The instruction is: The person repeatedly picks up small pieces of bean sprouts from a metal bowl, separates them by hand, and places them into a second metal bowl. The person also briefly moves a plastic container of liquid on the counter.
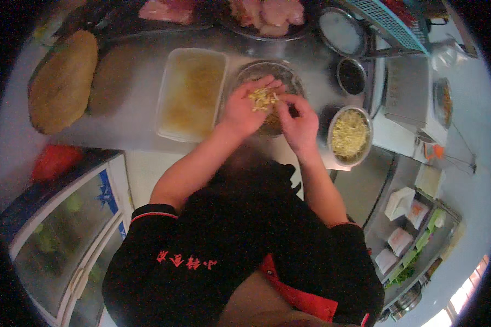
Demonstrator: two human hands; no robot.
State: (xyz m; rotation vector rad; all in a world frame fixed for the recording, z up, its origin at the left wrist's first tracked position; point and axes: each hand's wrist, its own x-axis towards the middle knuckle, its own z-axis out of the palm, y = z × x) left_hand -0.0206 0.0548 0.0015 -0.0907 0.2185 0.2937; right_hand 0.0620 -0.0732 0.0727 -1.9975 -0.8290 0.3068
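Cupped palm up, my left hand (245, 107) holds a small heap of yellow-headed bean sprouts (262, 99). The thumb and fingertips of my right hand (302, 122) are pinched together at the heap's right edge, on what looks like a pale sprout. Both hands are above a round bowl (296, 81), whose contents they partly hide. To the left of this bowl is a rectangular translucent plastic tub (162, 102) with cloudy yellowish contents. A rounded container (370, 126) full of bean sprouts (349, 137) stands to the right of my right hand.
Raw meat (270, 16) sits in a wide dish at the back of the metal counter (135, 118). Right of it are a dark-filled bowl (351, 76), a round white-filled container (341, 32) and a turquoise basket (393, 24). A brown board (63, 83) and a glass-doored cabinet (79, 229) are at left.
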